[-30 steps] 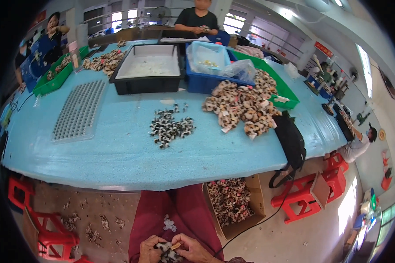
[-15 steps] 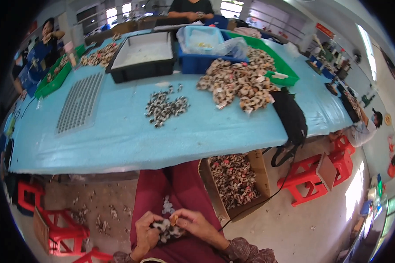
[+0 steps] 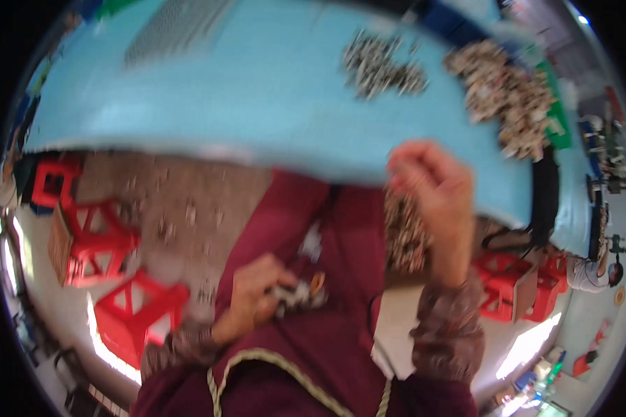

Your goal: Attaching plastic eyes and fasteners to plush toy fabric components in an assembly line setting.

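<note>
Low over my lap, my left hand [image 3: 257, 288] is closed on a small spotted plush piece [image 3: 298, 297], black and white with an orange-brown part at its far end. Over the table's near edge, my right hand [image 3: 435, 174] is raised, its fingers curled in toward the thumb. Motion blurs it, and whatever sits between its fingertips is too small to name. A few whitish translucent bits [image 3: 311, 243] lie on the maroon cloth [image 3: 348, 278] across my lap. Beyond my right hand, a heap of small black-and-white pieces [image 3: 382, 66] rests on the table.
The blue-covered table [image 3: 257, 104] spans the far side. On it are a pile of tan spotted plush pieces [image 3: 504, 97] and a grey sheet with rows [image 3: 177, 28]. A box of plush pieces [image 3: 405, 240] stands below its edge. Red stools [image 3: 135, 306] flank me.
My right hand has left the plush piece and moved up and right to the table's edge. The left hand still holds the piece. The whole view has tilted downward and shifted.
</note>
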`<action>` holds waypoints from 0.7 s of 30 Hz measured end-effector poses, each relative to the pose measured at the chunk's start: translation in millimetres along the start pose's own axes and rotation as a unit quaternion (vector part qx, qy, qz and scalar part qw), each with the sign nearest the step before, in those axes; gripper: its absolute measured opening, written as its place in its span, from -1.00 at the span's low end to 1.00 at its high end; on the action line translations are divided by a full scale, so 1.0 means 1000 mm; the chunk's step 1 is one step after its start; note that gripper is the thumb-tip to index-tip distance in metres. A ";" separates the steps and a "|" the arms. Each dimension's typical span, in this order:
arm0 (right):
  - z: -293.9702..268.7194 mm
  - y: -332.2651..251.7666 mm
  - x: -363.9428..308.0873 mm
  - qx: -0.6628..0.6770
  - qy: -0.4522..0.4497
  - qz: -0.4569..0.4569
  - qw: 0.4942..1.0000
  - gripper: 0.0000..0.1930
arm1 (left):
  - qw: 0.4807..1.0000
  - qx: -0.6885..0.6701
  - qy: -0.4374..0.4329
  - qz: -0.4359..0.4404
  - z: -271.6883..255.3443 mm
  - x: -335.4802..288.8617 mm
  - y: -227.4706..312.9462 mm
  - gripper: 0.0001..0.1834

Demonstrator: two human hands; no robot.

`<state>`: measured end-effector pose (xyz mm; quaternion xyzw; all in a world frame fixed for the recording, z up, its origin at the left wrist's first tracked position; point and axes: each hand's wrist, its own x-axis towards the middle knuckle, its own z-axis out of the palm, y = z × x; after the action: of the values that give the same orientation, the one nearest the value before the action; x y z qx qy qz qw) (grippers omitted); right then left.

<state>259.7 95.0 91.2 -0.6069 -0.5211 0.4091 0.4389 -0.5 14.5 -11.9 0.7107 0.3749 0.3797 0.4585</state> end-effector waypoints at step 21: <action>0.104 0.165 -0.037 -0.434 -0.239 -0.047 0.867 -0.79 | 0.955 0.064 -0.071 0.282 -0.026 -0.005 0.006 -0.74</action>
<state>200.9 57.2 -94.3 -0.5946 -0.7630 0.2532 0.0117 -24.7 17.7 0.4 0.8402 0.1496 0.4173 0.3122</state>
